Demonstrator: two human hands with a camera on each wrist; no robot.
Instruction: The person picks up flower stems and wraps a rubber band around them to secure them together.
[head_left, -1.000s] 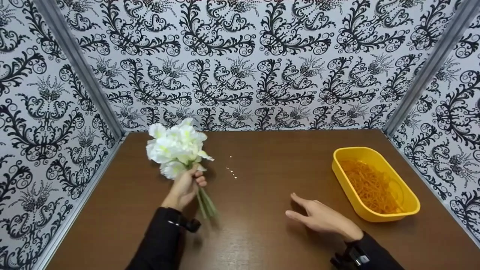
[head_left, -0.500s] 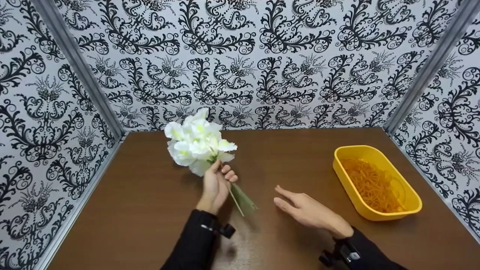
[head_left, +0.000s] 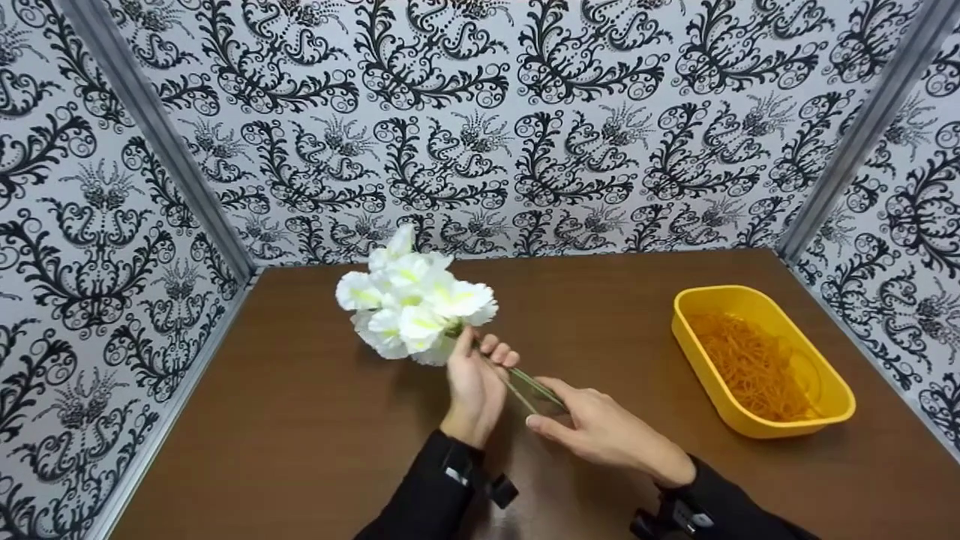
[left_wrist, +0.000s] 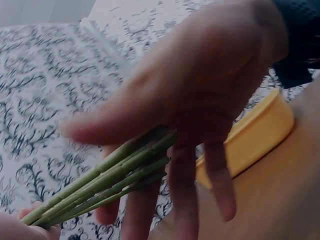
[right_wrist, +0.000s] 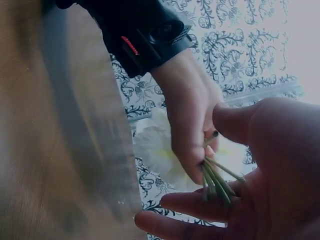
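Bunch of white flowers [head_left: 416,300], yellow-green at the petal centres: held over the table, left of the middle, blossoms pointing far left. Green stems [left_wrist: 102,179] run towards the near right, ends fanned slightly.

Left hand [head_left: 478,382]: fingers curled round the stems just below the blossoms; grip closed on the bunch. Right hand [head_left: 611,431]: at the stem ends, fingers extended, thumb apart from them; not gripping. Left wrist view places the stem ends at its palm and finger bases; contact there cannot be told.

Both forearms in black sleeves [head_left: 420,491], a small black device at each wrist.

Brown table [head_left: 300,427] beneath. On its right side, well apart from the flowers: yellow tub [head_left: 705,373], rounded corners, containing a tangle of thin orange-brown loops [head_left: 754,371].

Left, right and far sides: white panels [head_left: 465,150] with black scrollwork; grey strips at the corners.
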